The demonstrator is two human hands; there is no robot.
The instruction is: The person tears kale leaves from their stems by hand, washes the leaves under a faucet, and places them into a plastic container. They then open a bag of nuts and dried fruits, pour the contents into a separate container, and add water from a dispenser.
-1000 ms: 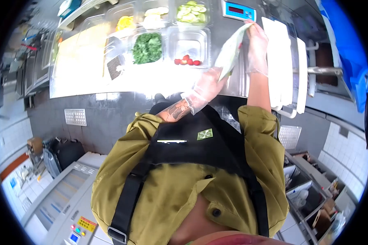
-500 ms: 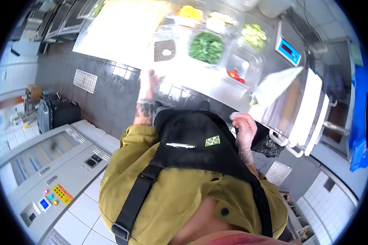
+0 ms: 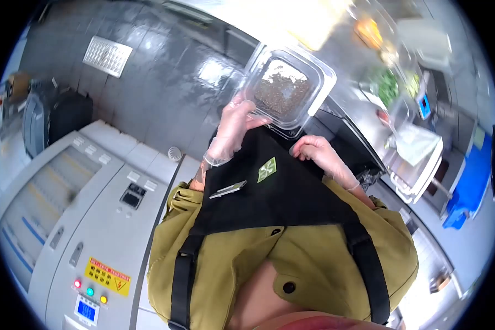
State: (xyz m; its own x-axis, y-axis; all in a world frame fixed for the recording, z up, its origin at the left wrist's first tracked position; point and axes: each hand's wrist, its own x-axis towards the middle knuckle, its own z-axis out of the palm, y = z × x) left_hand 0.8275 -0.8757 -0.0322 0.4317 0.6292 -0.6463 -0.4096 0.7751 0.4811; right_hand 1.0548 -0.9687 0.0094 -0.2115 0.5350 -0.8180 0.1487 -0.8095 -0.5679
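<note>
My left hand [image 3: 232, 129], in a clear glove, grips the near left edge of a clear plastic container [image 3: 313, 104], its fingers at the rim. The container is tilted and lifted off the counter. Dark, fine bits [image 3: 280, 93] fill its bottom; glare hides part of them. Just below its near right corner is my gloved right hand [image 3: 320, 157], apart from the container. Its fingers are curled together in a pinch, with a small pale edge at the tips that I cannot make out.
Food containers with yellow slices [image 3: 368, 33] and leafy greens [image 3: 388, 88] stand on the metal counter [image 3: 341, 71], blurred. Beyond them is a blue-faced scale [image 3: 424, 105]. White boards [image 3: 418, 165] stand at the right. A grey machine [image 3: 66, 220] fills the lower left.
My left hand has taken the container of dark bits off the counter and brought it near my body. My right hand has come closer to it. The view has turned, shifting the counter rightward.
</note>
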